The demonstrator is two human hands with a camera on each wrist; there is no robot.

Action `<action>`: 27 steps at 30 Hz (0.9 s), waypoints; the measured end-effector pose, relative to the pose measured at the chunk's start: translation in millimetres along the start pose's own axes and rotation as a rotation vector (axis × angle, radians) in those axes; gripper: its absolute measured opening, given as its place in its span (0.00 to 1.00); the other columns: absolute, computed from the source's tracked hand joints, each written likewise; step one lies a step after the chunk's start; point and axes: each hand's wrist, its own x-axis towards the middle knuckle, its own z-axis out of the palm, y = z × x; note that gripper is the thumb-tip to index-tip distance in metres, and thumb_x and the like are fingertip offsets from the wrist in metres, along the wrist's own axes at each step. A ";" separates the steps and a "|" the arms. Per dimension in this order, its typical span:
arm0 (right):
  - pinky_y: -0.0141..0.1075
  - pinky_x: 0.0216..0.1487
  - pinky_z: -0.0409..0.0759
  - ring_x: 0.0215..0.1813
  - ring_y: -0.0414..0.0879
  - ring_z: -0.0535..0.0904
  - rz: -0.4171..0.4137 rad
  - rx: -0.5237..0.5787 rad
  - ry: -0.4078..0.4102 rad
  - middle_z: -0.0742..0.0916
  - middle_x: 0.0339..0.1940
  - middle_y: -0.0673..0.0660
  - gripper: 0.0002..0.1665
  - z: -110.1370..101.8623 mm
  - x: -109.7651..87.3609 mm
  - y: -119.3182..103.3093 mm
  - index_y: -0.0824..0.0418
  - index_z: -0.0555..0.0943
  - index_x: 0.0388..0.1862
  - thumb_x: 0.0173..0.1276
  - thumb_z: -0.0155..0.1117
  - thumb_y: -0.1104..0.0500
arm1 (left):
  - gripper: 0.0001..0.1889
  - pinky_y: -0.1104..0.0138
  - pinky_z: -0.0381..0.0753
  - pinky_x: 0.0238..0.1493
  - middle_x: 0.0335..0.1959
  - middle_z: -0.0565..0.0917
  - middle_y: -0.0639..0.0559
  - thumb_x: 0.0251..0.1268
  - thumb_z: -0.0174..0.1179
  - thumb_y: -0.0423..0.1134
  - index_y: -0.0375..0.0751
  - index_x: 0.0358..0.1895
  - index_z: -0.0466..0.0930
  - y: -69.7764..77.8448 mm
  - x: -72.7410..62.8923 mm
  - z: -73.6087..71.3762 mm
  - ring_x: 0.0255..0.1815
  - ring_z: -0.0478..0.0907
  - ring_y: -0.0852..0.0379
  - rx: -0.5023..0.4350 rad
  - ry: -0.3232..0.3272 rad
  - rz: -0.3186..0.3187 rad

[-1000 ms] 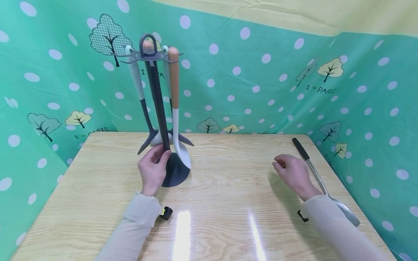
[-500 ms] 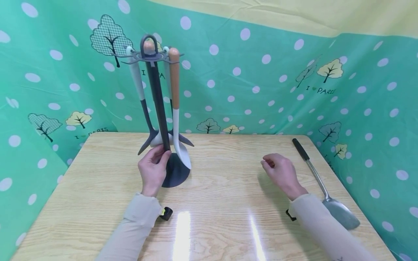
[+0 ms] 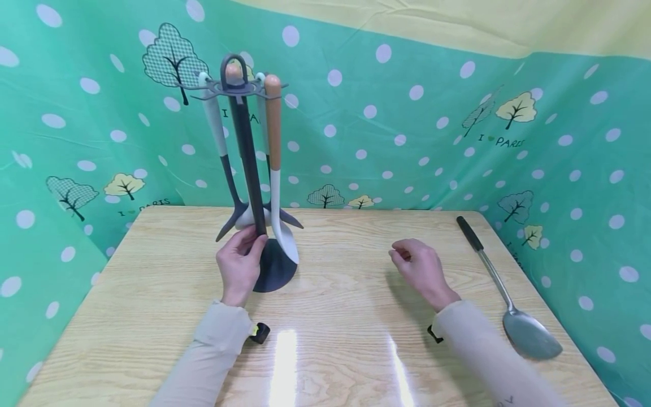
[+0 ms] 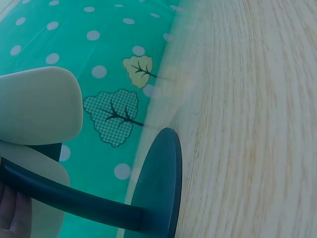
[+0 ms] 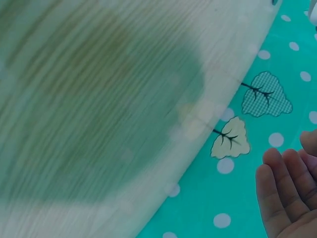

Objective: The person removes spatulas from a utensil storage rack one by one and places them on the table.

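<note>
In the head view a dark utensil stand (image 3: 249,169) rises at the left of the table. My left hand (image 3: 238,274) grips its post low down, thumb and fingers around it just above the round base (image 3: 278,274). A white spoon-like utensil with a wooden handle (image 3: 273,130) hangs at the stand's right. Behind the post hang other utensils, including one with a pale handle (image 3: 215,124) and dark lower part. My right hand (image 3: 418,271) hovers over the table right of the stand, fingers loosely bent and holding nothing. Its fingers (image 5: 285,198) show at the right wrist view's edge.
A metal wok spatula (image 3: 531,337) with a black handle lies along the table's right edge. The wooden table (image 3: 351,305) is bordered by a green dotted cloth (image 3: 325,147) at the back and sides.
My right hand has moved left, away from the wok spatula, uncovering its blade. The left hand keeps its grip on the stand's post.
</note>
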 end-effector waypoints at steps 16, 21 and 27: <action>0.34 0.35 0.82 0.31 0.40 0.80 -0.070 0.105 0.021 0.85 0.30 0.52 0.05 26.2 12.0 -27.2 0.64 0.85 0.36 0.61 0.68 0.64 | 0.13 0.73 0.81 0.44 0.40 0.86 0.43 0.57 0.68 0.33 0.36 0.46 0.85 1.1 -0.6 -0.8 0.38 0.84 0.57 0.016 -0.010 -0.006; 0.33 0.34 0.82 0.31 0.40 0.80 -0.093 0.136 0.027 0.85 0.30 0.51 0.05 33.7 15.1 -36.6 0.63 0.85 0.36 0.61 0.68 0.64 | 0.12 0.73 0.81 0.42 0.39 0.86 0.40 0.56 0.67 0.28 0.33 0.45 0.84 2.4 -0.1 -0.2 0.37 0.84 0.57 0.010 -0.001 0.001; 0.32 0.35 0.82 0.31 0.39 0.80 -0.086 0.171 0.014 0.86 0.30 0.51 0.05 38.7 20.0 -47.1 0.64 0.85 0.36 0.63 0.66 0.64 | 0.12 0.71 0.82 0.41 0.37 0.85 0.34 0.55 0.65 0.23 0.25 0.44 0.82 20.9 -0.4 0.5 0.36 0.84 0.48 0.011 -0.001 0.019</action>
